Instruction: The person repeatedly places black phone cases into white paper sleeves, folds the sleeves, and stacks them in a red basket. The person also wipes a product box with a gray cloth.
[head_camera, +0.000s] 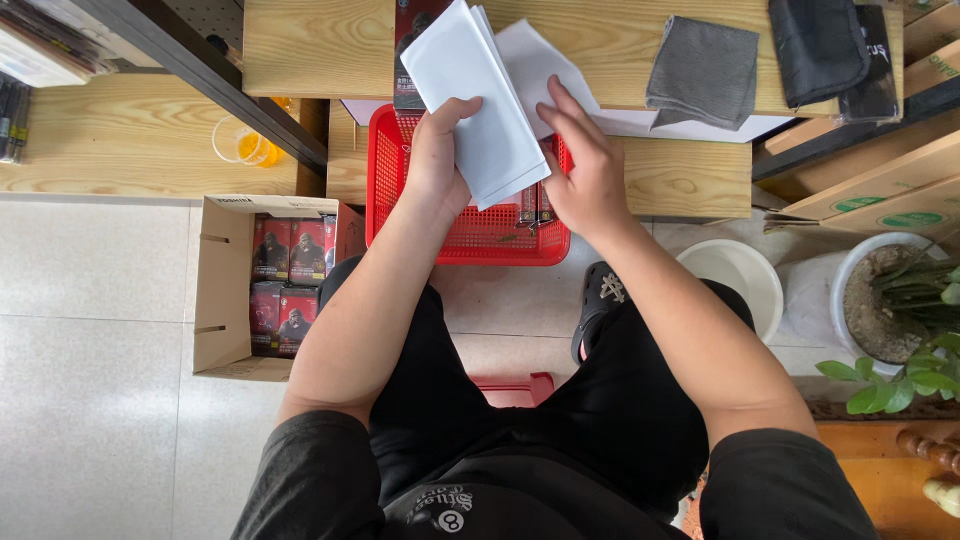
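Black short-sleeved shirt (480, 500) (round white emblem on chest), black trousers (600, 400), dark clog (600, 300)

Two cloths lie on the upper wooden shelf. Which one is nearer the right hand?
The grey cloth, a flat squarish piece lying just right of the right hand. The black cloth lies farther right, by the shelf's end.

White folded paper sheets (480, 95), tilted, above red basket (470, 235).

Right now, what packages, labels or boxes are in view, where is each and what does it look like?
Open carton: floor, left; brown cardboard.
Small boxes: inside the carton; dark red, ape picture.
Packets: in the red basket; dark, narrow.
Flat cartons: right shelf; brown, green oval labels.
White sheets: held by left hand, right hand.
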